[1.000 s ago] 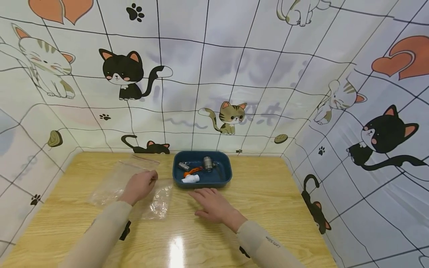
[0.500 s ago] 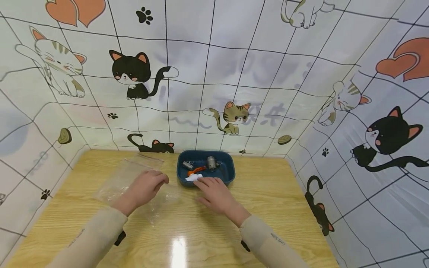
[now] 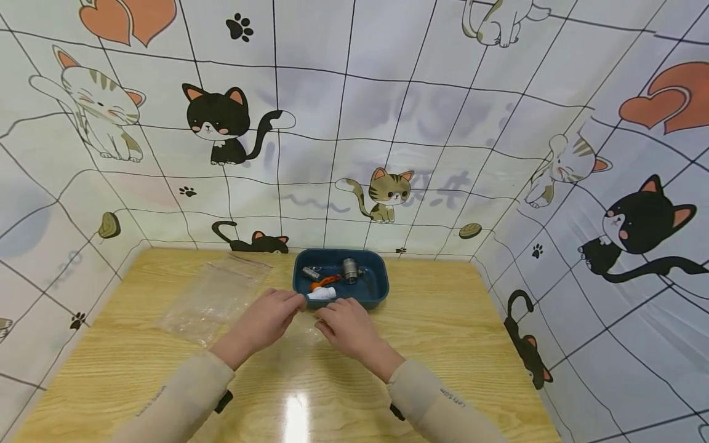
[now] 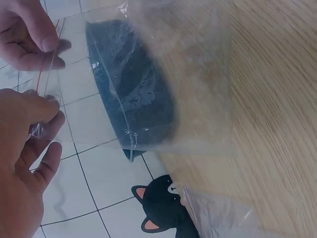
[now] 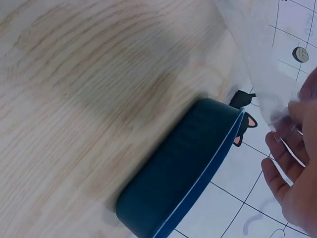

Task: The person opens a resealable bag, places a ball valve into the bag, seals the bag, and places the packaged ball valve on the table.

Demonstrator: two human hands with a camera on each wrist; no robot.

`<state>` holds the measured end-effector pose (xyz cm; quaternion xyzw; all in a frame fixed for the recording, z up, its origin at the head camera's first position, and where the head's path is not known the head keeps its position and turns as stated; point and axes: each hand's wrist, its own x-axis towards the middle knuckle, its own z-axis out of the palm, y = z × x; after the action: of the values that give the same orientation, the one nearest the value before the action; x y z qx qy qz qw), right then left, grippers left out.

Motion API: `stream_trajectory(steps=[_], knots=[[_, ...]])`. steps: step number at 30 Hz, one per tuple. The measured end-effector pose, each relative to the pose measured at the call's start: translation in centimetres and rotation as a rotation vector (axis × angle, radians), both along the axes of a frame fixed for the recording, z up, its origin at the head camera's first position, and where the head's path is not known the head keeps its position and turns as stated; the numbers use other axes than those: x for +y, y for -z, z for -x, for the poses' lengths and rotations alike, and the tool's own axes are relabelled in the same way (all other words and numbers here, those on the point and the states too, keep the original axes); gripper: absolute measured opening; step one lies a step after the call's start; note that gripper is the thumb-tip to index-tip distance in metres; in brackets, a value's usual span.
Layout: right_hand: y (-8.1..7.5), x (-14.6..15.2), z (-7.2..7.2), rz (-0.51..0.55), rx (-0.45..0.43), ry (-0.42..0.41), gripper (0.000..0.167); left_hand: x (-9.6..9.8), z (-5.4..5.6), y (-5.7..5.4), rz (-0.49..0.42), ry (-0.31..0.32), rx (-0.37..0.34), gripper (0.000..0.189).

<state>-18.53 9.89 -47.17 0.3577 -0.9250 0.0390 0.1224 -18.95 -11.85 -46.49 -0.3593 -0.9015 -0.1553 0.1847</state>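
Observation:
A clear zip-lock bag (image 4: 198,84) with a red line along its mouth hangs upright in front of the blue tray (image 3: 378,298). My left hand (image 3: 271,319) pinches one end of the mouth between thumb and fingers. At the other end my right hand (image 3: 353,332) pinches the same edge, its thumb lying across the red line in the left wrist view. Through the film the tray's dark side shows in that view, and I see nothing inside the bag. A second clear bag (image 3: 207,301) lies flat on the table to the left.
The tray holds a white plastic piece (image 3: 324,293), an orange piece (image 3: 327,281), a grey metal cylinder (image 3: 350,271) and a smaller metal piece (image 3: 311,273). Behind the wooden table (image 3: 443,344) stands a cat-patterned wall covering (image 3: 310,154), which continues along both sides.
My left hand has lifted the zip-lock bag off the table and carried it right, in front of the tray. My right hand has met it and now pinches the bag's mouth too.

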Motion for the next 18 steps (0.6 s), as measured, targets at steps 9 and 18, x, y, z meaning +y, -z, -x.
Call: stream_trajectory(steps=[9,18], knots=[[0.07,-0.13,-0.29,0.118,0.042,0.055,0.011,-0.16,0.56,0.67,-0.258,-0.144,-0.337,0.033],[-0.62,-0.52,-0.18,0.193,-0.004,0.079,0.022,0.83,0.62,0.72,-0.218,-0.046,-0.217,0.025]])
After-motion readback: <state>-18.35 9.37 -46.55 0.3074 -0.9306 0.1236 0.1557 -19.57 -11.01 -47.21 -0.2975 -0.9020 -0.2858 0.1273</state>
